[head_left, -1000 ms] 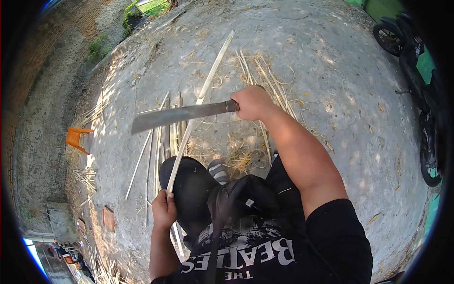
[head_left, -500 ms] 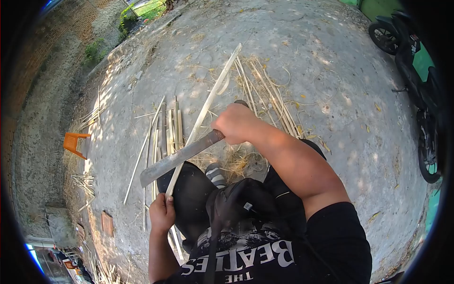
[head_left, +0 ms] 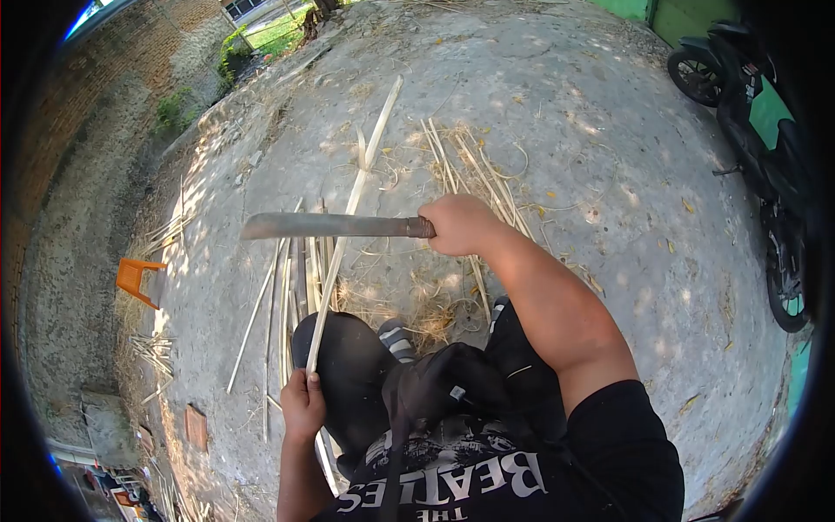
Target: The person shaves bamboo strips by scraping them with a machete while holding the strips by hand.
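Observation:
A long pale bamboo strip [head_left: 354,196] slants up and away from my left hand [head_left: 303,405], which is closed around its near end beside my knee. A thin shaving stands off the strip near its far end. My right hand [head_left: 456,224] grips the handle of a machete [head_left: 326,226]. The long dark blade points left and lies across the middle of the strip; whether it touches or only overlaps in view, I cannot tell.
Several bamboo strips [head_left: 284,296] lie left of my knee, and more [head_left: 491,178] lie ahead on the concrete among curly shavings [head_left: 432,317]. An orange plastic stool [head_left: 137,280] stands by the left wall. A motorcycle [head_left: 755,130] is parked at the right.
My right hand has moved the machete farther up the strip, away from my body, and its blade has turned nearly level. The strip's far end has swung left. My left hand keeps its hold.

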Available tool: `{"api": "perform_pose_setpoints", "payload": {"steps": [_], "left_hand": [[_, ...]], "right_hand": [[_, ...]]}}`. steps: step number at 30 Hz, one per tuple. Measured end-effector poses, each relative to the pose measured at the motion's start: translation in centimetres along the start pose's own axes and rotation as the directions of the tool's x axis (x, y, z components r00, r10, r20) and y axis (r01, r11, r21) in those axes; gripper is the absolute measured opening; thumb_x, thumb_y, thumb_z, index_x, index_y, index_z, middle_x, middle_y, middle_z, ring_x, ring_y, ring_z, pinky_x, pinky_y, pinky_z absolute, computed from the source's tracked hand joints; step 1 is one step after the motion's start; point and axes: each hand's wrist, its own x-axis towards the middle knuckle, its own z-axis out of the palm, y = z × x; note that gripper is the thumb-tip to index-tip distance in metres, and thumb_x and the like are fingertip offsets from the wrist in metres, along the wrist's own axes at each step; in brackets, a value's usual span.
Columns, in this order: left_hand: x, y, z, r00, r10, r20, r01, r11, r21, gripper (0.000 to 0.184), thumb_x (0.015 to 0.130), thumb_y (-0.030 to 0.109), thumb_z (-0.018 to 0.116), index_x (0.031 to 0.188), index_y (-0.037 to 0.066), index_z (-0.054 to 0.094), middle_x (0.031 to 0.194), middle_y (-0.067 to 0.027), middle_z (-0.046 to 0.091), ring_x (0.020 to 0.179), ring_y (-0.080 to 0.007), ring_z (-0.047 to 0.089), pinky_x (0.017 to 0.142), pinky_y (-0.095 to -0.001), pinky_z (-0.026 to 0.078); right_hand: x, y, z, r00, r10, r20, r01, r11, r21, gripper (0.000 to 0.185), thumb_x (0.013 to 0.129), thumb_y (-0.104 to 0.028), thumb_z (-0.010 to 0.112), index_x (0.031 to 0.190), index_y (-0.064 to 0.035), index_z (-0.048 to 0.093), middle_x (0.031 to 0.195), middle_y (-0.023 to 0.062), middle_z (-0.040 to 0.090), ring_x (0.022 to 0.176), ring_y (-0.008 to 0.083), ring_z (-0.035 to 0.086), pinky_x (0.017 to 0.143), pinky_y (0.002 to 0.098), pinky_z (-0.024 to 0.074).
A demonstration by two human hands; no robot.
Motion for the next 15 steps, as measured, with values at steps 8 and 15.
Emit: {"api": "perform_pose_setpoints", "payload": {"steps": [8, 15], "left_hand": [[-0.8, -1.5, -0.3, 0.998, 0.055, -0.038, -0.057, 0.997, -0.052, 0.036, 0.107, 0.031, 0.053, 0.089, -0.001, 0.058, 0.064, -0.0171, 0.057, 0.058, -0.0306, 0.059, 0.056, -0.0428, 0.043], [0.3, -0.4, -0.5, 0.999, 0.023, 0.023, -0.022, 1.0, -0.017, 0.035, 0.108, 0.029, 0.053, 0.088, 0.0, 0.058, 0.064, -0.0165, 0.056, 0.058, -0.029, 0.057, 0.057, -0.0423, 0.043]], "right_hand": [[1.8, 2.1, -1.2, 0.997, 0.002, -0.084, 0.004, 0.998, 0.068, 0.011, 0.076, -0.015, 0.07, 0.086, -0.0115, 0.068, 0.074, 0.0125, 0.068, 0.075, 0.0374, 0.069, 0.068, 0.0493, 0.0511], [0.7, 3.8, -1.3, 0.965, 0.259, -0.026, -0.254, 0.958, 0.134, 0.015, 0.079, -0.017, 0.069, 0.093, -0.012, 0.07, 0.09, 0.0133, 0.072, 0.09, 0.0353, 0.071, 0.075, 0.0486, 0.0537]]}}
